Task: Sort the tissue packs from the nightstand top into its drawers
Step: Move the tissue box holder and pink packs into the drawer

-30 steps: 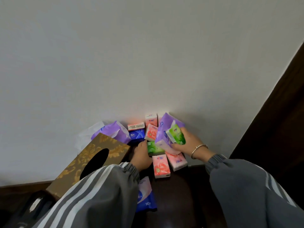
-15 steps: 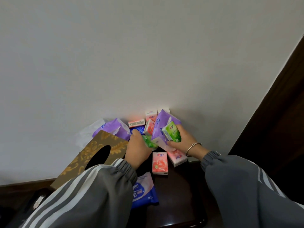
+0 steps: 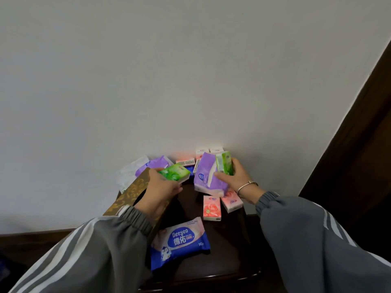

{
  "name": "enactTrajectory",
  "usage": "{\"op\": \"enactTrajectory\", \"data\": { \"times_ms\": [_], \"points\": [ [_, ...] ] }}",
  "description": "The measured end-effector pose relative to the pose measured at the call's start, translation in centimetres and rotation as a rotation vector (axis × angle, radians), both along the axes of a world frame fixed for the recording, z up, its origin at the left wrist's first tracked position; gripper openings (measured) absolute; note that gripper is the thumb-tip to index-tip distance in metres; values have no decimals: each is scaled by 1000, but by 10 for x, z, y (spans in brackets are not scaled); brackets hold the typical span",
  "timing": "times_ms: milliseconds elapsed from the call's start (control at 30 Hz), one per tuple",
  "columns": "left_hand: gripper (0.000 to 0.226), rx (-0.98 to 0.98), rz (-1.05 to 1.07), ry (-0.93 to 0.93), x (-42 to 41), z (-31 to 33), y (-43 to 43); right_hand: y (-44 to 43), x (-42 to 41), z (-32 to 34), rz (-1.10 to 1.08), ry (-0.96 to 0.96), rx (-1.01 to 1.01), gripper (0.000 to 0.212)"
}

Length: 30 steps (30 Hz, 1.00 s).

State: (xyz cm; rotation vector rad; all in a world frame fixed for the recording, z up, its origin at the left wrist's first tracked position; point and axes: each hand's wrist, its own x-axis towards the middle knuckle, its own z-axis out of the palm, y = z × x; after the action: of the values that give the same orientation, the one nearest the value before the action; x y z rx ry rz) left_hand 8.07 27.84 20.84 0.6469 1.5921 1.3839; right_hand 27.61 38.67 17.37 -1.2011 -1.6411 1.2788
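Just left of the frame's centre, a green tissue pack [image 3: 174, 174] is held above the nightstand top [image 3: 229, 240] by the left hand [image 3: 161, 190], whose fingers are curled round its near end. To the right, the right hand [image 3: 236, 178] grips two packs together: a large purple pack [image 3: 206, 177] under the thumb, and a second green pack [image 3: 225, 163] upright in the curled fingers. Below that hand, two pink packs [image 3: 211, 207] lie side by side on the dark top. Lower still, a blue wipes pack [image 3: 179, 240] lies flat. More pink packs [image 3: 202, 150] and another purple pack [image 3: 157, 163] sit against the wall [image 3: 190, 70], behind a gold tissue box [image 3: 132, 192] at left.
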Motion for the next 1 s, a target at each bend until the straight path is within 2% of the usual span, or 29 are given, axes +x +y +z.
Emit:
{"op": "enactTrajectory", "data": {
  "times_ms": [67, 133, 233, 333, 400, 433, 500, 600, 667, 800, 933, 1000],
  "points": [
    [65, 46, -6, -131, 4, -6, -6, -17, -12, 14, -29, 109, -60, 39],
    [65, 80, -57, -148, 14, -11, -13, -39, -26, 21, -3, 61, -82, 34],
    [66, 108, -149, -129, 31, -16, -26, -75, -46, 22, -8, -9, -141, 49],
    [59, 138, -185, -405, 32, -11, -35, -95, -59, 28, 1, 1, -240, 50],
    [50, 146, -218, -528, 23, -6, -42, -102, -66, 31, 21, 116, -373, 37],
    [50, 133, -226, -517, 18, -6, -45, -103, -69, 30, 21, 195, -443, 30],
    [47, 96, -172, -378, 12, -6, -50, -106, -77, 26, 61, 282, -512, 23],
    [42, 119, -14, -253, -1, -9, -51, -110, -84, 26, 182, 271, -523, 24],
    [43, 177, 76, -177, -18, -10, -51, -104, -83, 30, 238, 133, -397, 27],
    [37, 286, 189, 192, -57, -19, -49, -62, -77, 20, 173, -445, 100, 34],
    [36, 333, 183, 257, -71, -33, -42, -12, -93, 2, 268, -837, 389, 40],
    [35, 351, 163, 281, -75, -38, -39, 10, -106, -5, 322, -968, 489, 42]
  ]
}}
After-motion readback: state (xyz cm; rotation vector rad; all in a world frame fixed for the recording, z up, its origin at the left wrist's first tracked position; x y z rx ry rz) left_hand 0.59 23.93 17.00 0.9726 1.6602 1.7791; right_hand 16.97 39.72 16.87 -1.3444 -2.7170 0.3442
